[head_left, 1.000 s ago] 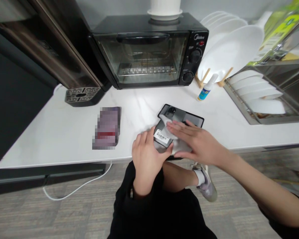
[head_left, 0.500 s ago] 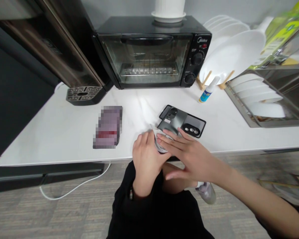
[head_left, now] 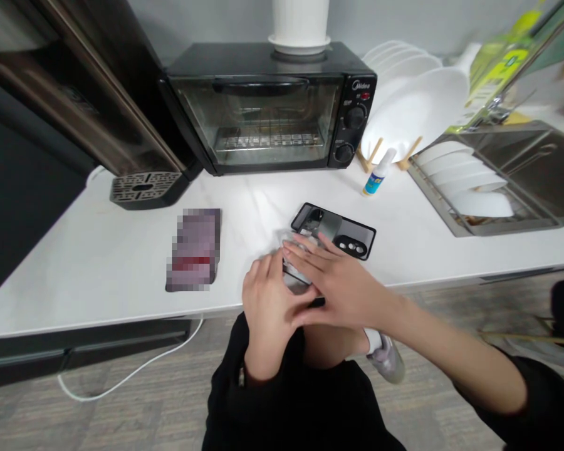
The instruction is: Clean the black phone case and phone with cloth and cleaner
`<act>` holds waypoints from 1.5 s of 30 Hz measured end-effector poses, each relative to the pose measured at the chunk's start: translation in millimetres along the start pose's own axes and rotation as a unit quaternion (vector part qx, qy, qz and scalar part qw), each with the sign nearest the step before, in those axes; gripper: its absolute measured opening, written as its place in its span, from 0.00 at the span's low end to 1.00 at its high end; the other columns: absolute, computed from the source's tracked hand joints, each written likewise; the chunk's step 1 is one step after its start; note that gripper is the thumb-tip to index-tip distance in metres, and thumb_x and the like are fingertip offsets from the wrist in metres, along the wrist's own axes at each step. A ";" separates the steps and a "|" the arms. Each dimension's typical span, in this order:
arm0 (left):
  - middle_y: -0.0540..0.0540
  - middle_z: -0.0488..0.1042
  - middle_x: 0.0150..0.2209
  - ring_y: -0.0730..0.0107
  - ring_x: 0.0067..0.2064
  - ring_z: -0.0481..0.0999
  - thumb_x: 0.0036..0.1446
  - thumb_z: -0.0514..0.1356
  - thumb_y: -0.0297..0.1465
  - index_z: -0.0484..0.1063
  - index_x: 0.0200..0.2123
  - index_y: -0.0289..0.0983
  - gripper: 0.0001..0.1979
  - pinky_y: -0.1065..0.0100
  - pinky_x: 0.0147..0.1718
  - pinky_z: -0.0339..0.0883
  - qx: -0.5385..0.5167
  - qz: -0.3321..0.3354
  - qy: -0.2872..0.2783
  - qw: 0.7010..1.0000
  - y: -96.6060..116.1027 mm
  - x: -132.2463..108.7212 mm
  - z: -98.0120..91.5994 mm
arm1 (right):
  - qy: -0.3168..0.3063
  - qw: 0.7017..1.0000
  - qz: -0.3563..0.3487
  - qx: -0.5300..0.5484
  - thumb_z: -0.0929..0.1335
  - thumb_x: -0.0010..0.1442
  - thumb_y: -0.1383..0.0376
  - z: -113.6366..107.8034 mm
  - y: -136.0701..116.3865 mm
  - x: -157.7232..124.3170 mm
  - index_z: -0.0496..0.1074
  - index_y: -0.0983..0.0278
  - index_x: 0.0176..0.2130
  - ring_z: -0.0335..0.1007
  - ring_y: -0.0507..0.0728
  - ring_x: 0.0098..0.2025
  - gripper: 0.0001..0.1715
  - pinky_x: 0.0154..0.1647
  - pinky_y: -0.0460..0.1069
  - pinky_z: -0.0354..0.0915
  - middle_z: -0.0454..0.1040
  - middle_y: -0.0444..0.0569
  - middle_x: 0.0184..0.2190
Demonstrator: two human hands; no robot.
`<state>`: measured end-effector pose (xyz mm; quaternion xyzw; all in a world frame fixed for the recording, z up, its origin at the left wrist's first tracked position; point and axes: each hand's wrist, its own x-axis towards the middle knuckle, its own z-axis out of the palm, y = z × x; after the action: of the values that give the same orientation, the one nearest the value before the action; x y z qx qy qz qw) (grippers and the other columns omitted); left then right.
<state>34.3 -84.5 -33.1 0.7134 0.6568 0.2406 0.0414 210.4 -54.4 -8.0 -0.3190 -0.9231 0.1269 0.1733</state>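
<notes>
I have the left hand [head_left: 266, 302] pinching the phone [head_left: 330, 225], the right hand [head_left: 345, 283] laid over it, fingers slightly spread on a pale cloth [head_left: 287, 238]; beyond them the phone shows dark grey atop a case [head_left: 363, 235].

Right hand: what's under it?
A pale wipe and grey phone show partly past the right hand; a black-edged phone case also sticks out. Whatever lies directly beneath its fingers and palm is covered, so the wipe's extent can't be seen.
</notes>
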 end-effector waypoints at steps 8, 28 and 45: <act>0.40 0.80 0.45 0.48 0.48 0.78 0.55 0.70 0.46 0.71 0.60 0.35 0.34 0.55 0.48 0.68 -0.006 0.001 0.015 1.000 3.0 0.3 0.3 | 0.022 0.992 0.097 -0.077 0.62 0.68 0.35 -13.3 39.6 -29.9 0.52 0.65 0.76 0.54 0.68 0.76 0.54 0.76 0.74 0.47 0.57 0.61 0.74; 0.40 0.80 0.45 0.50 0.47 0.78 0.55 0.70 0.45 0.72 0.59 0.34 0.33 0.56 0.47 0.69 -0.015 -0.001 0.027 1.000 1.3 0.0 0.3 | 0.041 0.988 0.130 -0.071 0.59 0.70 0.36 -12.6 69.0 -3.0 0.59 0.73 0.72 0.58 0.70 0.74 0.52 0.74 0.70 0.56 0.60 0.67 0.72; 0.40 0.81 0.44 0.49 0.47 0.78 0.53 0.70 0.46 0.74 0.58 0.33 0.34 0.56 0.47 0.68 -0.015 -0.008 0.034 0.999 2.4 -0.2 1.9 | 0.064 0.988 0.119 -0.076 0.61 0.70 0.37 -5.0 48.6 -6.1 0.60 0.73 0.72 0.58 0.70 0.74 0.51 0.72 0.68 0.62 0.62 0.66 0.71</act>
<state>37.3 -84.6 -33.9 0.6992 0.6596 0.2739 0.0316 243.4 -20.4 -21.7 -0.4464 -0.8726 0.0555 0.1906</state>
